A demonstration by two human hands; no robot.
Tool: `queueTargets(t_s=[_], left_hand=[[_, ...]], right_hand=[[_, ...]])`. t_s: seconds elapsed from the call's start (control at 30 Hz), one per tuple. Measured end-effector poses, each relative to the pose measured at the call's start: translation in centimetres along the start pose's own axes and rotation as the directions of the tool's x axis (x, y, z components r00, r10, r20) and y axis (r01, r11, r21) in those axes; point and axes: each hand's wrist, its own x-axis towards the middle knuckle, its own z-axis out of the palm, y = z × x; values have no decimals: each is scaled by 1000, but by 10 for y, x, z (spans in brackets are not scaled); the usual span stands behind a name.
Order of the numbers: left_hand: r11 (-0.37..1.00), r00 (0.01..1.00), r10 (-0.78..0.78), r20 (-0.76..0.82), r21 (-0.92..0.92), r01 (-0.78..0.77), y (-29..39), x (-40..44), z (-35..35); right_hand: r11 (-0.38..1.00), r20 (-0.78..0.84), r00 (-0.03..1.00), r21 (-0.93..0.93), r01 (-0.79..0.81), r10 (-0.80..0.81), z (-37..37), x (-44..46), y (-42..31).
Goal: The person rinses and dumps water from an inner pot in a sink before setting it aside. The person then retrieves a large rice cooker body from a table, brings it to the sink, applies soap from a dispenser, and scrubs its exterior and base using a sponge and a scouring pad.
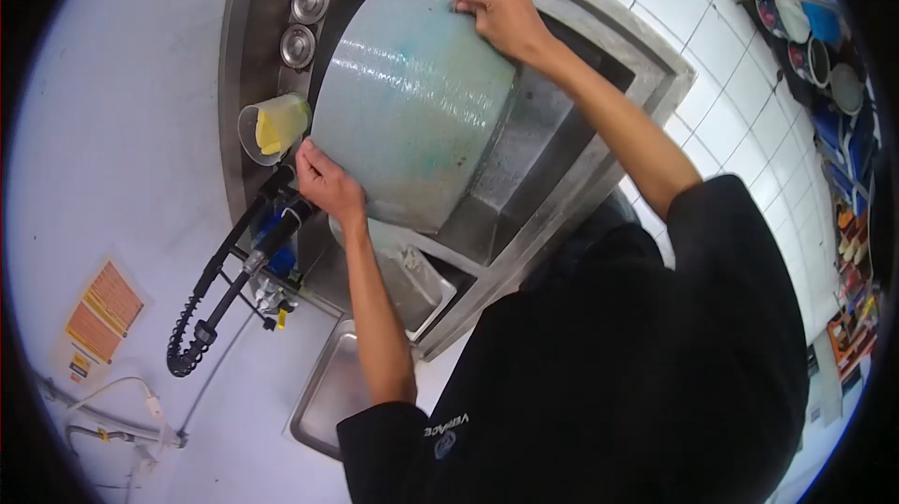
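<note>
A large, wet, pale green sheet or board [412, 96] lies tilted over the metal sink [524, 143], its surface shiny. My right hand [501, 12] has its fingers closed on the upper right edge of the board. At the board's lower left edge my left hand [328, 185] is closed on the rim, beside the black spray hose. Just above the left hand stands a clear plastic cup [272, 127] with something yellow in it.
Two round metal drains or lids [304, 22] sit on the sink's back ledge. A black spray faucet [234, 279] rises at the lower left. Metal pans [342, 378] stand below the sink's left part. White floor tiles [712, 64] and piled items lie at the right.
</note>
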Motion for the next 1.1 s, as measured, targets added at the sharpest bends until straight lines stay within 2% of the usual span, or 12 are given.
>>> queueTargets(t_s=[0.07,0.17,0.23,0.3,0.43,0.53,0.63,0.77,0.83,0.9,1.03,1.1], left_hand=[[999,998,40,-48,-15,-41,3,13,11],[995,998,-55,11,-86,56,-2,3,-5],[1000,1000,13,1,-12,-13,8,6,-3],[998,999,32,17,-47,-31,-2,7,-5],[998,999,39,20,-58,-38,-11,12,-7],[999,997,30,66,-36,-28,-19,14,-14],[990,995,19,94,-139,-6,-36,18,-13],[993,992,0,125,-120,15,-48,16,-20],[994,984,104,142,-59,-96,-52,13,-32],[976,969,218,116,-43,-214,-52,21,-10],[989,990,47,130,-144,-28,-87,9,-20],[974,971,220,89,36,-224,-102,10,-22]], right_hand=[[996,-31,999,-86,31,-34,-5,8,-9],[955,86,986,276,112,-140,-2,-21,-55],[997,18,997,-7,-72,72,10,18,9],[999,-112,993,-30,22,-25,17,26,1],[926,117,972,346,151,-202,6,-4,-53],[989,-77,988,66,-130,135,26,16,27],[949,-11,977,232,211,-215,2,-21,-76],[961,-83,992,249,116,-98,9,-49,-56],[934,-269,904,233,-272,331,17,-40,-1],[987,-185,970,-3,-164,160,-8,-42,-25],[957,-103,975,196,214,-197,-8,-76,-72],[986,-100,987,117,-115,127,-7,-64,-32]])
